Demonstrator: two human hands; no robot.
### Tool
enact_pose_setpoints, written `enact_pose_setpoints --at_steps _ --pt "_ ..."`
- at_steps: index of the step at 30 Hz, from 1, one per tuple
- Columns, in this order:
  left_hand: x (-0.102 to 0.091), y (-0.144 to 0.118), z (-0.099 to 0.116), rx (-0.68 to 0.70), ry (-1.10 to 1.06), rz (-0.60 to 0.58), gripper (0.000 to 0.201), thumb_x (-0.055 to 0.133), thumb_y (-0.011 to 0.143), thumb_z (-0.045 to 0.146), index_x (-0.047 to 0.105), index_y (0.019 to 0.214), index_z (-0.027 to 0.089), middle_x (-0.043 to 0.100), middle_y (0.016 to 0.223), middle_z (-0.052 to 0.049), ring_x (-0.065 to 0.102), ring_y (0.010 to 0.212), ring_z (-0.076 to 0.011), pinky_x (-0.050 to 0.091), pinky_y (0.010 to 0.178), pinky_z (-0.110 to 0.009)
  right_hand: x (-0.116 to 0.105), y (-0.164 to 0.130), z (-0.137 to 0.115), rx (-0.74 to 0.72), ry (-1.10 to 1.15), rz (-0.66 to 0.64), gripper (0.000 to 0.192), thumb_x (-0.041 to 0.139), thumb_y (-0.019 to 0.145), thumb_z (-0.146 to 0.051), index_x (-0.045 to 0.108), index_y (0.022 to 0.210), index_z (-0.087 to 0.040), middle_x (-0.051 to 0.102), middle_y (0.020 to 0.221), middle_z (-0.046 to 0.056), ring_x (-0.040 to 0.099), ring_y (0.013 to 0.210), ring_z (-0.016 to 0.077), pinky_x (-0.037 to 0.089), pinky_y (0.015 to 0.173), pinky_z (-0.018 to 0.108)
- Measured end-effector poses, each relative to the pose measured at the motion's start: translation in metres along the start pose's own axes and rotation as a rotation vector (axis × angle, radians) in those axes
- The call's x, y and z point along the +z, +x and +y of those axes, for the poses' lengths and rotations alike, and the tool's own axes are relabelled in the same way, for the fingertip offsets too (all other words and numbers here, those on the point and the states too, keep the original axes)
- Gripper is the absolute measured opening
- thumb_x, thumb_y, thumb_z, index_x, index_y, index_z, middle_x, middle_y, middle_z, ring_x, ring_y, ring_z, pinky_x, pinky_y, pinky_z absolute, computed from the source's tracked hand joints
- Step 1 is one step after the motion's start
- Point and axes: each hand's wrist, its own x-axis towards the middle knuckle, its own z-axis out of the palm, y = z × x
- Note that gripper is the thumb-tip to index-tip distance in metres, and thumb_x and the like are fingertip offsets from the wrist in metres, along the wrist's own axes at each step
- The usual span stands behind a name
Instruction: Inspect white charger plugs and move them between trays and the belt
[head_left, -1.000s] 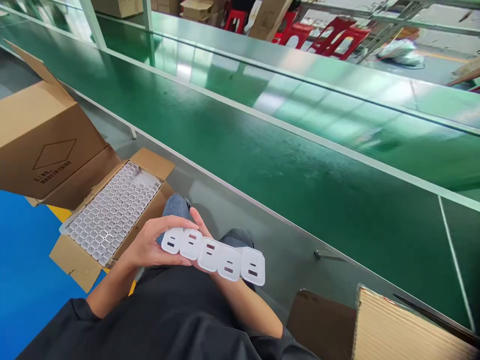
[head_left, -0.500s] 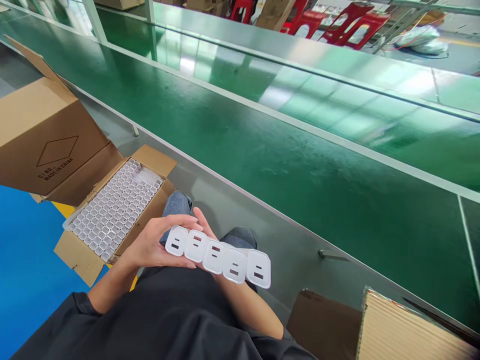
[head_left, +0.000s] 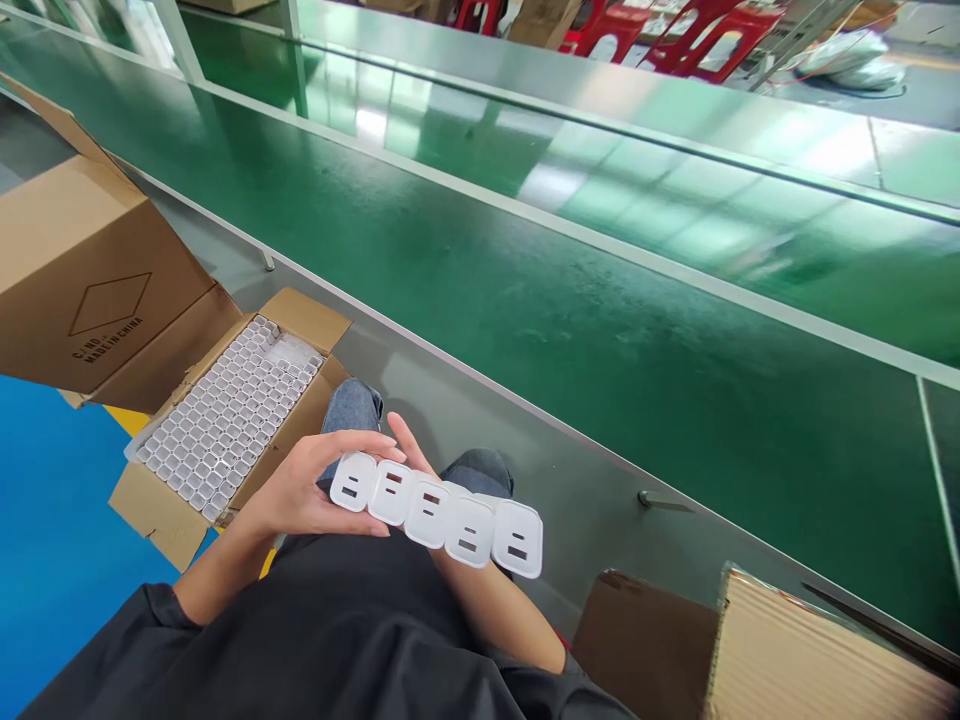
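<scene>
L hand (head_left: 300,495) + R hand (head_left: 420,470) cupped round row of white chargers (head_left: 439,512), fingers curled, gripping.

A factory assembly or packing line, seen from a seated worker's place beside it. A long, glossy green conveyor belt (head_left: 525,300) with pale grey metal side rails runs diagonally across the view, and a second green bench surface (head_left: 675,120) lies parallel behind it, with stacked red plastic stools (head_left: 697,45) and brown cardboard cartons (head_left: 536,20) on the floor beyond. Close by, an open brown cardboard box (head_left: 90,290) printed "MADE IN CHINA" holds a clear plastic tray (head_left: 225,415) of many small identical white parts in a grid, above a blue painted floor (head_left: 45,540) with a yellow line.
</scene>
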Motion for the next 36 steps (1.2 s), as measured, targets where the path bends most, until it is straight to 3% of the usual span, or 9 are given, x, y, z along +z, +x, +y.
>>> enact_pose_setpoints --at_steps 8,13,19,24,29,36 --pt "0.001 0.006 0.005 -0.006 0.106 -0.033 0.055 0.082 0.077 0.044 0.06 0.122 0.022 0.076 0.106 -0.007 0.071 0.08 -0.0138 0.055 0.069 -0.021 0.002 0.0 -0.011 0.043 -0.007 -0.024 0.094 0.085 0.068 -0.041 0.041 0.151 -0.035 0.071 0.088 -0.004 0.068 0.077 0.0158 0.051 0.088 0.033" --pt "0.003 0.012 0.01 0.126 0.35 -0.038 0.051 0.077 0.083 0.041 0.056 0.126 0.022 0.074 0.109 -0.009 0.071 0.098 -0.0209 0.057 0.082 -0.032 0.003 0.001 -0.012 0.034 -0.092 0.017 0.103 0.085 0.067 -0.042 0.033 0.155 -0.03 0.069 0.089 -0.002 0.067 0.088 0.0211 0.047 0.097 0.041" --pt "0.006 0.016 0.015 0.233 0.621 -0.055 0.05 0.08 0.08 0.04 0.06 0.122 0.022 0.07 0.11 -0.009 0.066 0.106 -0.0244 0.055 0.089 -0.039 -0.002 0.006 -0.011 0.034 -0.037 -0.07 0.099 0.082 0.072 -0.035 0.03 0.155 -0.031 0.069 0.088 -0.003 0.067 0.082 0.0185 0.05 0.089 0.036" --pt "0.007 0.016 0.014 0.21 0.585 -0.057 0.043 0.078 0.082 0.034 0.061 0.12 0.02 0.069 0.111 -0.01 0.066 0.103 -0.0226 0.055 0.086 -0.035 -0.002 0.009 -0.011 0.008 -0.064 -0.102 0.103 0.081 0.073 -0.044 0.025 0.157 -0.028 0.068 0.101 0.002 0.068 0.09 0.0214 0.05 0.09 0.039" --pt "0.007 0.015 0.015 0.166 0.531 -0.043 0.037 0.073 0.085 0.026 0.061 0.12 0.02 0.066 0.111 -0.01 0.065 0.1 -0.0205 0.054 0.083 -0.033 0.006 0.009 -0.014 -0.011 -0.1 -0.081 0.096 0.079 0.078 -0.033 0.026 0.157 -0.026 0.068 0.101 0.003 0.066 0.086 0.0193 0.05 0.092 0.039" --pt "0.007 0.014 0.015 0.125 0.517 -0.047 0.039 0.069 0.085 0.019 0.06 0.123 0.024 0.065 0.112 -0.009 0.065 0.099 -0.0196 0.055 0.082 -0.032 0.012 0.008 -0.015 -0.007 -0.085 -0.061 0.089 0.077 0.081 -0.033 0.029 0.156 -0.028 0.068 0.099 0.002 0.065 0.081 0.017 0.049 0.094 0.039"
